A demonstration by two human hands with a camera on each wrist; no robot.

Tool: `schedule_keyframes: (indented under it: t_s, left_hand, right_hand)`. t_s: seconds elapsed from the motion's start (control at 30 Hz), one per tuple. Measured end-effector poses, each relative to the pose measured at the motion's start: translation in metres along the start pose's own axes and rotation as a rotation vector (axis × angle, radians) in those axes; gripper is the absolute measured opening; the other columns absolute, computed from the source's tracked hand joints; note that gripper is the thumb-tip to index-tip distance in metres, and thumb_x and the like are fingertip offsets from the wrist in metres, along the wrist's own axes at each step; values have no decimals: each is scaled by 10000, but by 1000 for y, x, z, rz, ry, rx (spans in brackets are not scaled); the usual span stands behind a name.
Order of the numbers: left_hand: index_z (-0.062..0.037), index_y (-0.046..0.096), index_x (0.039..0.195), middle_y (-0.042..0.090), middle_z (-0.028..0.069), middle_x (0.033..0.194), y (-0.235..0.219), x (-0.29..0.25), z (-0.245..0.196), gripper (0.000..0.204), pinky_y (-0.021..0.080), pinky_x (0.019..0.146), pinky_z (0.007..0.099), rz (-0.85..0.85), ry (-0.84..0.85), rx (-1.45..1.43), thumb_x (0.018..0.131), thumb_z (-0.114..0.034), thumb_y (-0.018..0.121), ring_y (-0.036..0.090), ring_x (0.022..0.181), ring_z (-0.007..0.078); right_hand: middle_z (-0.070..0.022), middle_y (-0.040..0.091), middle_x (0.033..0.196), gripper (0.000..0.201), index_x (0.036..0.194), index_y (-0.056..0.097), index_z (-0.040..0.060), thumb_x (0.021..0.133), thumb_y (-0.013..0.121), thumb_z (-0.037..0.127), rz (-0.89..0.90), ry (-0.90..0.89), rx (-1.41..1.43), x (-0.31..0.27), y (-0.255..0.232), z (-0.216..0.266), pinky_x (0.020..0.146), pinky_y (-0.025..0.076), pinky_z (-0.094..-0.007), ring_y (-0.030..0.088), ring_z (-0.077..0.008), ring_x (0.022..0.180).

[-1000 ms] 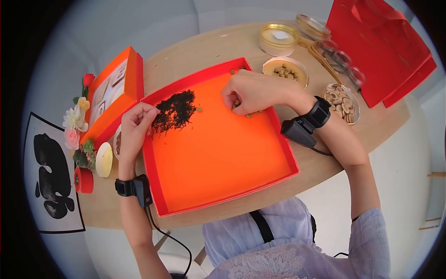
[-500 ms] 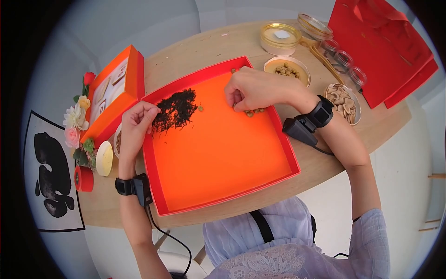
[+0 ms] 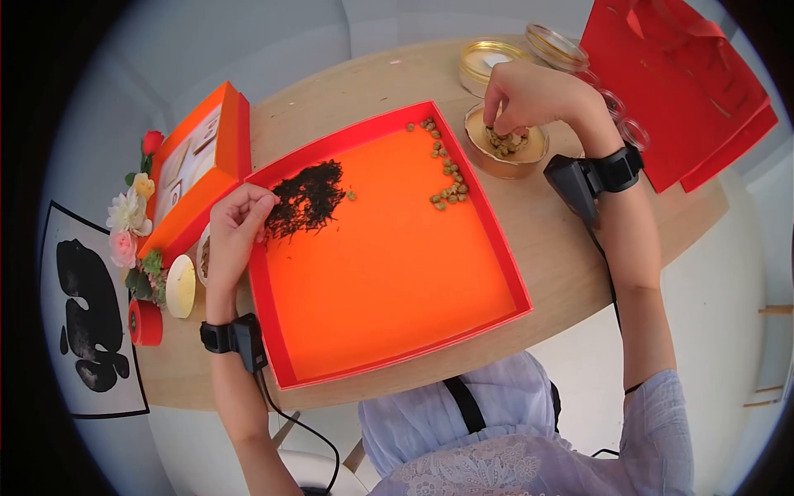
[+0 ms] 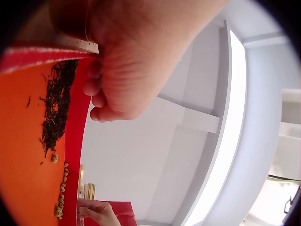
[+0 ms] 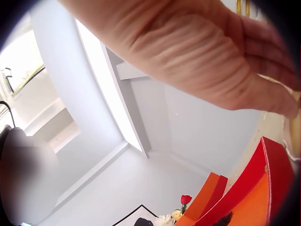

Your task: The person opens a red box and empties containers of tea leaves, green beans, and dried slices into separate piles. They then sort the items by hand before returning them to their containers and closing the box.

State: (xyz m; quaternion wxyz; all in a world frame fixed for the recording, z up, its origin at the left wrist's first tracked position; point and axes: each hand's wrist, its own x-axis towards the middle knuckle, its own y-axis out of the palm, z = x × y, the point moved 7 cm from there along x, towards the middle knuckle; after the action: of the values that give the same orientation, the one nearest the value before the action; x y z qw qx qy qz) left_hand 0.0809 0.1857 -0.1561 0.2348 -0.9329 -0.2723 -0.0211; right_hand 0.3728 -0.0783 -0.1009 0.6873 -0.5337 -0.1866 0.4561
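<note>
A shallow red box (image 3: 389,289) with an orange floor lies before me. My left hand (image 3: 237,236) grips its left rim, fingers curled at the wall, as the left wrist view also shows. Beside those fingers spreads a patch of dark dried shreds (image 3: 302,198), with one lone pellet (image 3: 351,196) at its right. Several brownish-green dried pellets (image 3: 451,186) line the box's right wall. Beyond that wall, my right hand (image 3: 538,95) reaches down into a round bowl (image 3: 504,169), thumb and fingers pinching at the pellets (image 3: 507,145) in it.
Gold-rimmed jars (image 3: 480,70) and a red paper bag (image 3: 678,91) stand at the back right. On the left are an orange display box (image 3: 236,136), artificial flowers (image 3: 131,213), a pale yellow disc (image 3: 181,287) and a red roll (image 3: 146,322).
My right hand has left the box's right side and moved up and right to the bowl, uncovering the line of pellets. The left hand has stayed at the rim.
</note>
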Motion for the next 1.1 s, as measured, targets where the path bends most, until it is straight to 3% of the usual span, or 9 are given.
schedule_keyframes:
  t_s: [0.07, 0.1, 0.17, 0.3, 0.37, 0.5, 0.57, 0.9, 1.1]
  left_hand:
    - [-42, 674, 966, 542, -75, 708, 1, -1, -2, 177, 345, 539, 180, 44, -12, 49, 1038, -193, 617, 431, 588, 3]
    - [-42, 674, 966, 542, -75, 708, -1, -2, -1, 177, 345, 539, 180, 38, -16, 50, 1038, -193, 617, 431, 588, 3]
    - [-39, 673, 969, 533, -73, 699, 1, 0, 0, 175, 334, 535, 178, 45, -1, 22, 1036, -191, 617, 429, 584, 5]
    - [-25, 675, 954, 534, -82, 662, 1, -1, -3, 147, 322, 504, 182, 24, 17, -51, 1009, -159, 652, 431, 545, -1]
    - [-24, 676, 955, 539, -83, 664, 3, 0, -4, 149, 325, 510, 181, 33, 29, -43, 1009, -161, 653, 433, 549, -2]
    - [-30, 674, 967, 544, -73, 678, 4, 1, -1, 146, 335, 518, 183, 48, 43, -41, 1015, -164, 644, 439, 554, 6]
    - [-32, 676, 959, 546, -72, 674, 2, 1, -1, 145, 336, 516, 182, 37, 45, -38, 1015, -162, 644, 439, 551, 7]
    - [-34, 677, 942, 544, -78, 659, 5, 1, -4, 146, 342, 518, 177, 47, 44, -78, 1010, -160, 653, 448, 552, 1]
    - [-38, 679, 937, 540, -79, 658, 5, 2, -1, 141, 342, 516, 178, 51, 46, -54, 1008, -158, 655, 447, 549, 1]
  right_hand:
    - [-117, 735, 817, 225, 952, 762, -29, 760, 762, 87, -212, -127, -154, 0, -13, 9, 703, 557, -288, 711, -191, 774]
    - [-117, 735, 817, 225, 952, 762, -29, 760, 762, 87, -210, -133, -155, 1, -11, 11, 703, 557, -288, 711, -191, 774]
    - [-111, 737, 853, 232, 1007, 758, -6, 808, 752, 113, -338, -347, -82, -10, -16, 37, 739, 562, -322, 704, -210, 814]
    - [-111, 728, 870, 211, 1025, 746, 0, 841, 725, 100, -219, -578, 28, 0, 30, 97, 754, 563, -365, 694, -237, 814]
    - [-113, 725, 892, 193, 1016, 733, 6, 842, 721, 90, -223, -840, 1, 6, 54, 121, 783, 559, -384, 688, -259, 837]
    - [-123, 733, 940, 187, 1016, 722, 3, 844, 713, 77, -111, -899, -56, 20, 79, 152, 804, 554, -381, 694, -272, 880]
    - [-116, 720, 929, 144, 965, 718, 16, 831, 707, 68, 70, -719, -79, 31, 90, 157, 787, 546, -407, 684, -283, 911]
    - [-148, 728, 833, 125, 916, 720, -16, 818, 731, 62, 93, -689, -149, 41, 103, 169, 731, 553, -399, 718, -294, 820]
    - [-110, 712, 793, 90, 856, 689, -12, 776, 687, 30, 96, -686, -127, 20, 84, 160, 717, 548, -361, 704, -253, 778]
